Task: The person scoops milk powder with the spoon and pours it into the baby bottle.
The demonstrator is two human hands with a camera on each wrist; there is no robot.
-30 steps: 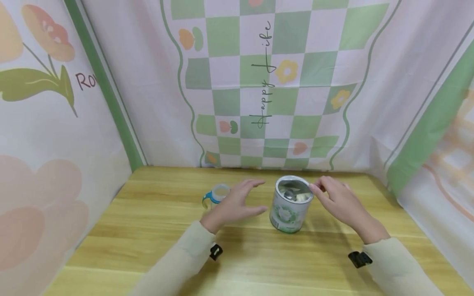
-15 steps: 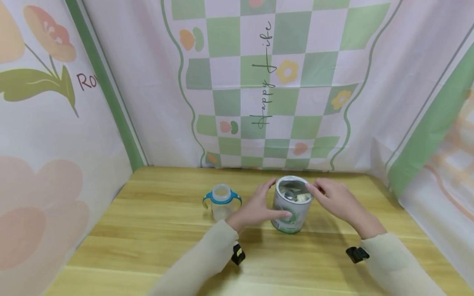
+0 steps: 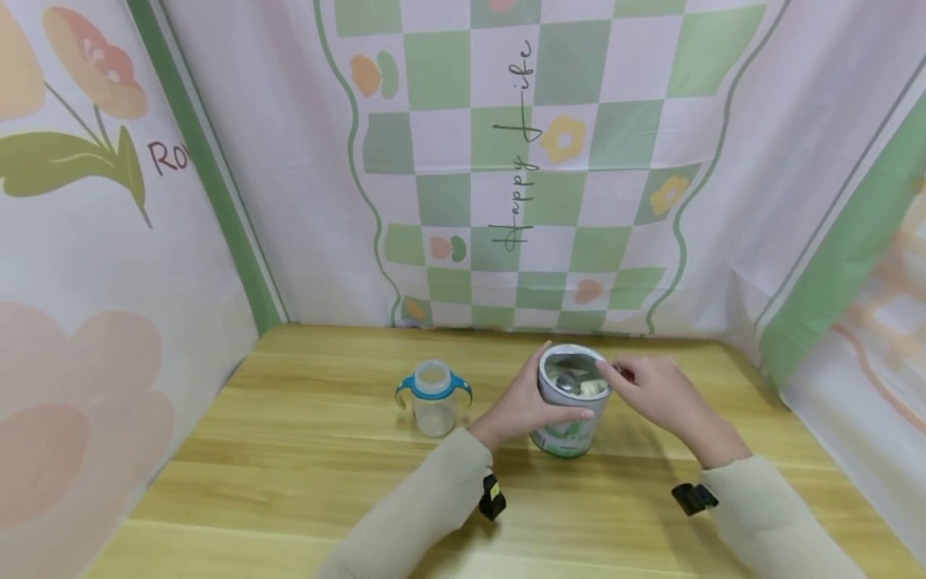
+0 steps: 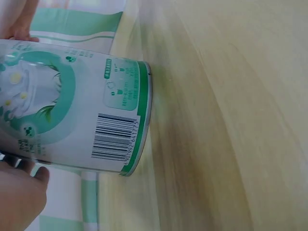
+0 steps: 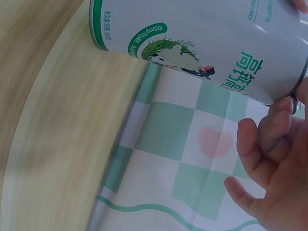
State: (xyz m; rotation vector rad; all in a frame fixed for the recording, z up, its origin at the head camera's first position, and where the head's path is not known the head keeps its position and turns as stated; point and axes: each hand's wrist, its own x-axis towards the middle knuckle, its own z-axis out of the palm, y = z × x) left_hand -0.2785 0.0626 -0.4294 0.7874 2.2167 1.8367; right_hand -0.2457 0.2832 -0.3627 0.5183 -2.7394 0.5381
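Left: clear sippy cup (image 3: pixel 433 396), blue handles, lidless, upright on wooden table (image 3: pixel 304 450), untouched; contents unclear. Centre: open white-green tin (image 3: pixel 569 400) upright on table, scoop-like object inside, indistinct. Left hand (image 3: pixel 522 402) wraps tin's side, fingers curled round it. Right hand (image 3: pixel 654 392): fingertips bent at tin's rim, touching it.

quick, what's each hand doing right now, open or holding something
Left hand: grips the side of the tin can.
Right hand: fingertips at the can's rim; a grip cannot be told.
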